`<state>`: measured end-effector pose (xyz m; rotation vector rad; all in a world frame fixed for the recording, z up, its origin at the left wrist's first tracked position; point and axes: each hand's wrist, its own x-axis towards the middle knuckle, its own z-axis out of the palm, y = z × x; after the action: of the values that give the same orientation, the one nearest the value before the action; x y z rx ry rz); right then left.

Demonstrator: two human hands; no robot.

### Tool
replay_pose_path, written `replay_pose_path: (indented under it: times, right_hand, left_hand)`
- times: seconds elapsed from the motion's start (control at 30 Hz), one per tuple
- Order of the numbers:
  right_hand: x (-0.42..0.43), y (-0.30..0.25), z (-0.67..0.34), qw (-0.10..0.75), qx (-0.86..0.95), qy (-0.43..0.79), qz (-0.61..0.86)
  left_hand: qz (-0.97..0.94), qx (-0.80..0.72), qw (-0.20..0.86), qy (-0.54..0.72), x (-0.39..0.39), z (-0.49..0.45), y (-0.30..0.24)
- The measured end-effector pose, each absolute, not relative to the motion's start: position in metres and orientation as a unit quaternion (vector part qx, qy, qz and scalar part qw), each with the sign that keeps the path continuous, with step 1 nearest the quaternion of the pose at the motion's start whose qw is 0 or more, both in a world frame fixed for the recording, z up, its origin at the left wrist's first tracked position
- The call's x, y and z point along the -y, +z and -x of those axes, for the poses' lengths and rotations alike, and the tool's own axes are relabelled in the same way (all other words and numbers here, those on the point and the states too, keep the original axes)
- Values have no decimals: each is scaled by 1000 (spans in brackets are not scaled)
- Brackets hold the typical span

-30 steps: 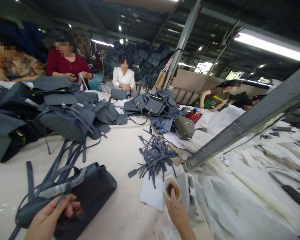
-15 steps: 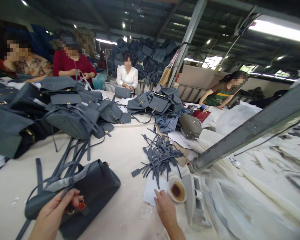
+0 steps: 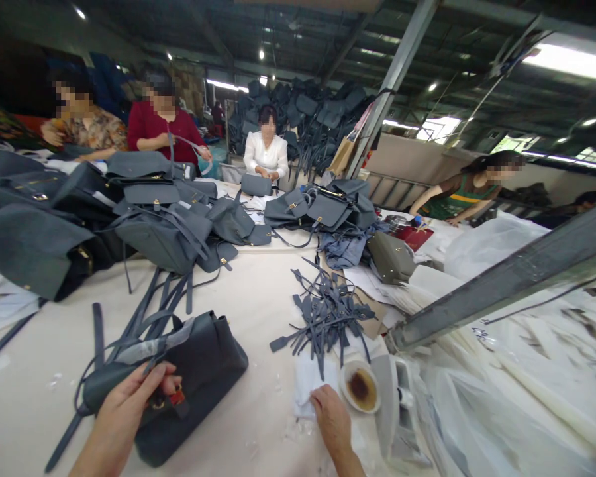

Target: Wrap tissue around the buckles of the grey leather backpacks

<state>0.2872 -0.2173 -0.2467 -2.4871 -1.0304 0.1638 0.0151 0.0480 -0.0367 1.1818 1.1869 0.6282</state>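
A dark grey-blue handbag (image 3: 198,377) lies on the table in front of me, its handle partly wrapped in clear plastic. My left hand (image 3: 142,394) pinches a thin strap at the bag's top, beside a gold and red clasp (image 3: 177,395). My right hand (image 3: 330,411) has its fingers curled on the near edge of a folded white cloth (image 3: 305,381), and they seem to grip it. To the right of that hand stands a white bowl (image 3: 375,399) with brown residue inside. A heap of grey leather straps with tags (image 3: 330,308) lies just beyond the cloth.
Grey bags (image 3: 163,228) are piled at the left and middle back. A slanted metal post (image 3: 501,278) crosses the right side over plastic sheets (image 3: 496,417). A white metal device (image 3: 402,417) stands beside the bowl. Several people work around the table.
My right hand has gone from a stretched forefinger to curled fingers on the cloth's edge. The view has shifted a little to the left. My left hand keeps its pinch.
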Motion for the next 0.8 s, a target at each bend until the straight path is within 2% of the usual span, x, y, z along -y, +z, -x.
replay_pose_path:
  times: [0.23,0.8]
  right_hand:
    - [219,-231,-308,301,342,137,879]
    - [218,-224,-316,326,322,268,848]
  left_hand:
    - [-498,-504,652,270,-48,-12,-33]
    - [-464,-500,680,268,-50,-12,-29]
